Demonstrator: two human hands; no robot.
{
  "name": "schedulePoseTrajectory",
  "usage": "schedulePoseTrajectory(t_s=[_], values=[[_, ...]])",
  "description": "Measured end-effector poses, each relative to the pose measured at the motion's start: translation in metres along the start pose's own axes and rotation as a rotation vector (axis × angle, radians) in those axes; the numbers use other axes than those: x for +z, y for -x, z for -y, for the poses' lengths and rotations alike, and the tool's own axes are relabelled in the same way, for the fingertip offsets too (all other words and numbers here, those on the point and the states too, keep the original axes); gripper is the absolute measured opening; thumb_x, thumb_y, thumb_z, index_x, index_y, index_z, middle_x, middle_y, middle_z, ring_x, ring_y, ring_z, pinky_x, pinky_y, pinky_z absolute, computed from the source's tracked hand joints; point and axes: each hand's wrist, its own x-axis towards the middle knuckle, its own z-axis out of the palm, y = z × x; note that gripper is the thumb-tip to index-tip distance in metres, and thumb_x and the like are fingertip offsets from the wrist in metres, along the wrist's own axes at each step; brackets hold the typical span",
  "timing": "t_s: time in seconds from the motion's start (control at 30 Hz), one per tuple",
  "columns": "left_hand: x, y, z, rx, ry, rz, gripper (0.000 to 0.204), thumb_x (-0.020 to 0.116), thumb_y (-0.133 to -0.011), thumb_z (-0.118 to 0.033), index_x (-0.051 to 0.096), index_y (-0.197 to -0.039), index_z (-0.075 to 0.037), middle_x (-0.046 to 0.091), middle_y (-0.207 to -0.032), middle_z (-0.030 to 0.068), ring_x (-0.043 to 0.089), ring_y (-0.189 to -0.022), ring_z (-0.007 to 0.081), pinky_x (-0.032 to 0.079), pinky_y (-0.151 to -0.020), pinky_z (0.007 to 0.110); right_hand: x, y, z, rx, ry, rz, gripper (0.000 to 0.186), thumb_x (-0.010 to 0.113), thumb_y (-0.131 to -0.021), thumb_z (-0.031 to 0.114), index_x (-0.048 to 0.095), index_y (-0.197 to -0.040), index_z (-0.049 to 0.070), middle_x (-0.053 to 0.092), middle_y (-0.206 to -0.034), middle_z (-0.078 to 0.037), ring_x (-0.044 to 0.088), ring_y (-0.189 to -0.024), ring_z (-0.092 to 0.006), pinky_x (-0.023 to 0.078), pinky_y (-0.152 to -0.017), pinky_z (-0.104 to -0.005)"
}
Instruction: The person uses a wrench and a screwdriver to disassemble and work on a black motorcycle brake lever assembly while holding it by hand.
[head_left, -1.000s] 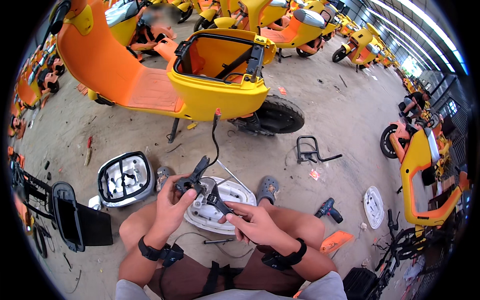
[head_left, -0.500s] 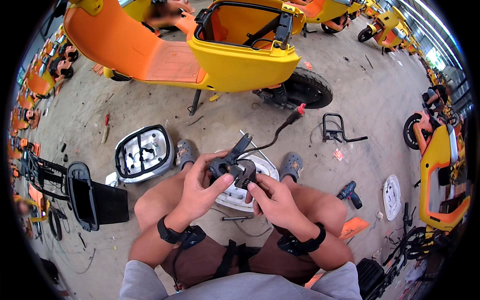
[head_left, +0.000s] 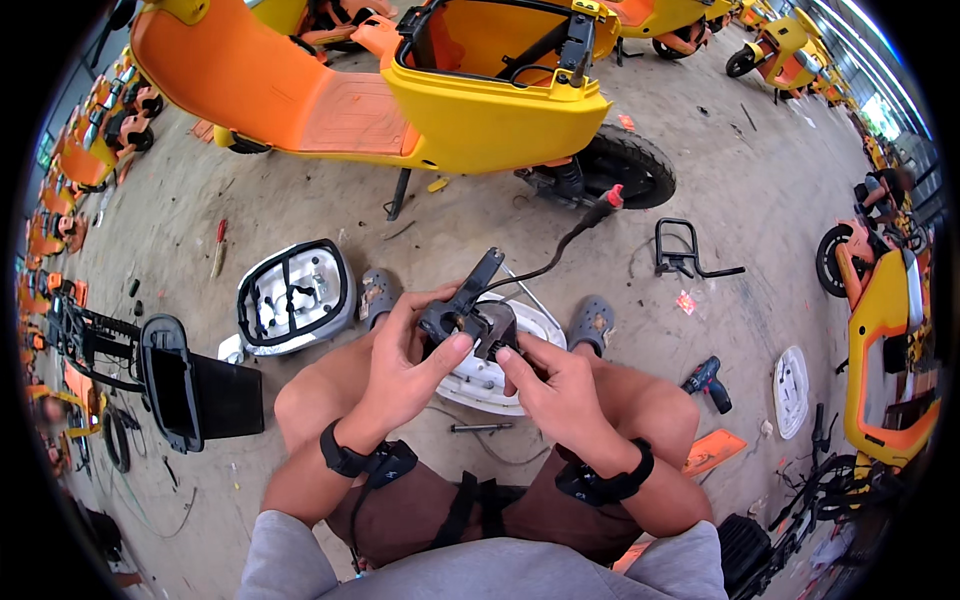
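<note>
Above my knees, both hands hold a black bracket-like part (head_left: 468,305) with a long arm pointing up and away. My left hand (head_left: 405,350) is closed round its left side, thumb on the near face. With bent fingers, my right hand (head_left: 556,390) grips its lower right side near a small coil spring (head_left: 498,349). A black cable (head_left: 562,252) runs from the part toward the upper right and ends in a red tip (head_left: 614,195). Under my hands, between my feet, a white oval shell (head_left: 540,335) lies on the floor, partly hidden.
An orange and yellow scooter (head_left: 480,125) stands ahead. On the floor are a white shell with black rim (head_left: 345,290), a black bin (head_left: 228,400), a metal rod (head_left: 482,427), a black tube frame (head_left: 690,255), a cordless drill (head_left: 708,383) and a white cover (head_left: 791,392).
The view has shifted slightly, so the scooter and floor items sit a little differently in it. Both hands keep hold of the black part, with only small finger movement.
</note>
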Motion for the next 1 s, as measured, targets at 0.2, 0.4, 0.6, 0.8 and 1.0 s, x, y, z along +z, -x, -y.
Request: schedulePoseTrajectory(t_s=[0.2, 0.4, 0.6, 0.8, 1.0], values=[[-0.004, 0.009, 0.006, 0.116, -0.229, -0.025, 0.053, 0.078, -0.088, -0.021, 0.053, -0.13, -0.002, 0.055, -0.139, 0.0152, 0.056, -0.122, 0.0207, 0.045, -0.103, 0.035, 0.01, -0.001, -0.019, 0.06, 0.009, -0.058, 0.021, 0.061, -0.1, 0.015, 0.068, -0.108, -0.003, 0.06, -0.069, 0.001, 0.05, -0.056, -0.0036, 0.038, -0.047, -0.0203], [0.016, 0.001, 0.021, 0.014, -0.077, -0.132, 0.048, 0.078, -0.083, -0.029, 0.056, -0.114, 0.0, 0.067, -0.092, 0.0145, 0.065, -0.086, 0.0232, 0.052, -0.077, 0.036, 0.016, 0.021, 0.011, -0.031, 0.539, -0.202, 0.046, 0.061, -0.099, 0.033, 0.065, -0.125, -0.005, 0.071, -0.113, -0.023, 0.067, -0.096, -0.0306, 0.051, -0.084, -0.0394], [0.03, -0.026, 0.077, 0.037, -0.115, -0.209, 0.037, 0.077, -0.08, -0.027, 0.057, -0.09, 0.002, 0.063, -0.078, 0.0147, 0.065, -0.07, 0.026, 0.051, -0.064, 0.038, 0.004, 0.021, 0.003, -0.145, 1.104, -0.228, 0.045, 0.058, -0.098, 0.044, 0.069, -0.127, 0.011, 0.072, -0.105, -0.021, 0.069, -0.083, -0.0411, 0.053, -0.07, -0.0476], [-0.009, -0.021, 0.041, -0.302, 0.026, -0.037, 0.037, 0.075, -0.084, -0.032, 0.06, -0.085, 0.002, 0.064, -0.076, 0.011, 0.062, -0.053, 0.0209, 0.049, -0.046, 0.033, 0.018, 0.025, 0.017, -0.637, 1.366, -0.001, 0.042, 0.063, -0.094, 0.034, 0.069, -0.125, 0.007, 0.072, -0.102, -0.019, 0.068, -0.086, -0.0391, 0.053, -0.073, -0.0471], [-0.034, -0.004, 0.006, -0.303, -0.057, -0.006, 0.056, 0.072, -0.087, -0.052, 0.065, -0.097, 0.003, 0.065, -0.072, 0.0068, 0.062, -0.058, 0.0129, 0.049, -0.049, 0.03, 0.008, 0.0, -0.024, -0.748, 1.359, -0.138, 0.051, 0.071, -0.077, 0.03, 0.068, -0.126, 0.014, 0.069, -0.1, -0.016, 0.065, -0.093, -0.036, 0.053, -0.074, -0.0459]])
